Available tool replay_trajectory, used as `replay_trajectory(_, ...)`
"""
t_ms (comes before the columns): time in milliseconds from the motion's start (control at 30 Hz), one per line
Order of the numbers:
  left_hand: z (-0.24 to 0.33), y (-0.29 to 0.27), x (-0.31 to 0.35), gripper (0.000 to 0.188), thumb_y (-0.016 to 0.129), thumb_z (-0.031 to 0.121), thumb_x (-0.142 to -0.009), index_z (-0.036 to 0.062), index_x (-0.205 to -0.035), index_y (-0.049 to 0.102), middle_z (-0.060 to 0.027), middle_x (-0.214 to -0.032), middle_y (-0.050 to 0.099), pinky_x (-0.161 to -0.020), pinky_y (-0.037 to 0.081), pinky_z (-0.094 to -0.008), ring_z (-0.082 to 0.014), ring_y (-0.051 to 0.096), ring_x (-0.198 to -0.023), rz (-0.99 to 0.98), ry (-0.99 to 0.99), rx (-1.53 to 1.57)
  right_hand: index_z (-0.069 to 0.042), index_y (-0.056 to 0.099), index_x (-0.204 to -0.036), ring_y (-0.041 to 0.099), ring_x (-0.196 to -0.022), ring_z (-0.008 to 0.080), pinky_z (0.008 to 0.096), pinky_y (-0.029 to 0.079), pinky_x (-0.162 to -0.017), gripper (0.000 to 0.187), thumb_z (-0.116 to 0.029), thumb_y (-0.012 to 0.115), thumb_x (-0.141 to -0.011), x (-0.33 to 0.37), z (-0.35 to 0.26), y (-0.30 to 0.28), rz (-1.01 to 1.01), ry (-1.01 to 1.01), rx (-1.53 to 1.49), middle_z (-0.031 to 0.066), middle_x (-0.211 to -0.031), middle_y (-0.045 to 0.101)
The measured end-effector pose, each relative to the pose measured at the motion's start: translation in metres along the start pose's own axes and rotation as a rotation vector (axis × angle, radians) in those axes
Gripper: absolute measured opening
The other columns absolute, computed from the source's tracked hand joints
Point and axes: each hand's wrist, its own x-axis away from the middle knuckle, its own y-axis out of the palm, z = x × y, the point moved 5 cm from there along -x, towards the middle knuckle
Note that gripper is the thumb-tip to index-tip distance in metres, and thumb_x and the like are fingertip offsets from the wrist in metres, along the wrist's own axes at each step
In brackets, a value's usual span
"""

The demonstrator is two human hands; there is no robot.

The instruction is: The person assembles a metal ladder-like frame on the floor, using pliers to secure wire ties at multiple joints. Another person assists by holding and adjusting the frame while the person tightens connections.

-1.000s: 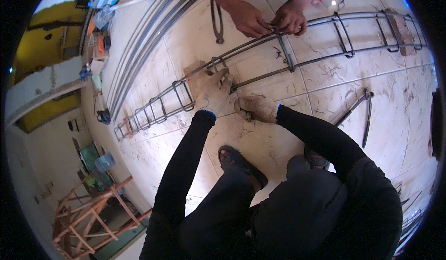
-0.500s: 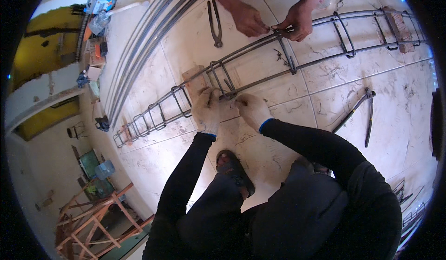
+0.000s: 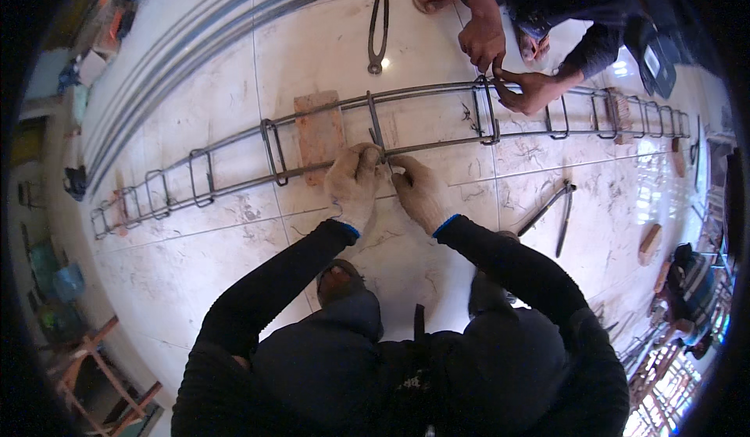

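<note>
A long rebar cage (image 3: 445, 146) of thin bars and square stirrups lies across the tiled floor in front of me. Both my gloved hands meet at its near bar, beside the foot of a slanted stirrup (image 3: 374, 121). My left hand (image 3: 353, 185) is closed, fingers pinched at the joint. Opposite it my right hand (image 3: 422, 193) is closed too, thumb and forefinger together. A thin dark tie wire (image 3: 388, 169) shows between the fingertips; the gloves hide most of it.
A co-worker's bare hands (image 3: 525, 93) work at another stirrup on the far bar. Pincers (image 3: 376, 50) lie beyond the cage, and a second pair (image 3: 568, 188) lies near right. A reddish block (image 3: 319, 132) sits under the cage. Long loose bars (image 3: 168, 85) stretch at far left.
My view has turned and shifted, so the cage lies more level. My hands stay at the same joint and have drawn closer together. The co-worker's hands remain at their stirrup, changed in pose.
</note>
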Motion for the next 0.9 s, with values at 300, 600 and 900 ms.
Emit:
replay_trajectory(300,-0.018,0.008,0.015,0.020,0.065,0.021,-0.104,0.0049,-0.113,0.073,-0.0171,-0.098,0.074,-0.078,0.057,-0.0385,-0.0320,0.075,-0.087,-0.002,-0.189,0.178,-0.007,0.071,-0.105,0.072,-0.089,0.0416,0.0509,0.056,-0.076,0.019,-0.015,0.058,-0.096,-0.008,-0.059,-0.016,-0.148,-0.062,0.752,0.0179,-0.092,0.074)
replay_trajectory(600,-0.024,0.004,0.017,0.019,0.066,0.018,-0.103,0.0051,-0.115,0.074,-0.0170,-0.096,0.077,-0.078,0.058,-0.0387,-0.0332,0.075,-0.086,0.053,0.010,0.309,0.002,0.075,-0.107,0.066,-0.070,0.0255,0.0420,0.053,-0.068,0.031,-0.025,0.062,-0.100,-0.022,-0.069,-0.043,-0.325,0.524,0.026,0.0145,-0.081,0.070)
replay_trajectory(900,-0.029,0.011,0.025,0.037,0.073,0.012,-0.095,0.0057,-0.131,0.067,-0.0145,-0.111,0.078,-0.081,0.059,-0.0376,-0.0285,0.076,-0.098,0.128,-0.166,0.498,0.005,0.069,-0.113,0.059,-0.063,0.0113,0.0278,0.049,-0.056,0.031,-0.023,0.058,-0.106,-0.024,-0.113,-0.041,-0.406,0.539,0.113,0.0051,-0.077,0.064)
